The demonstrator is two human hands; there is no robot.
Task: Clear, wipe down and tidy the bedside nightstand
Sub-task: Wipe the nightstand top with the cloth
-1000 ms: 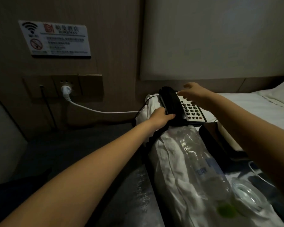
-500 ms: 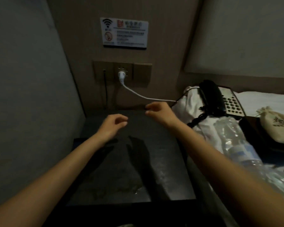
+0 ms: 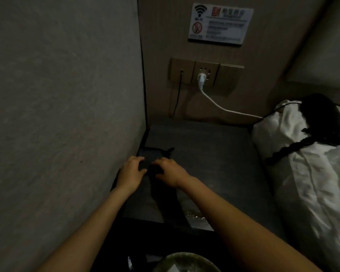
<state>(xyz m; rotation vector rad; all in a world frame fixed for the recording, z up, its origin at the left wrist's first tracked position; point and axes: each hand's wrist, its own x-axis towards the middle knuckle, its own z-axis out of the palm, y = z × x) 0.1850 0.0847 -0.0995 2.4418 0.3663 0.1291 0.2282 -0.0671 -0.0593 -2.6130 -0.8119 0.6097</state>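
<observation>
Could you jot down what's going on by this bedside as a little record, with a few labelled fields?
Place: dark nightstand in a corner, beside a bed
Left hand: on a dark flat object at the nightstand's left edge
Right hand: on the same object, fingers curled
What the object is: too dark to tell
On the bed: black telephone on white bedding
Wall: white plug in the socket, wifi sign above
</observation>
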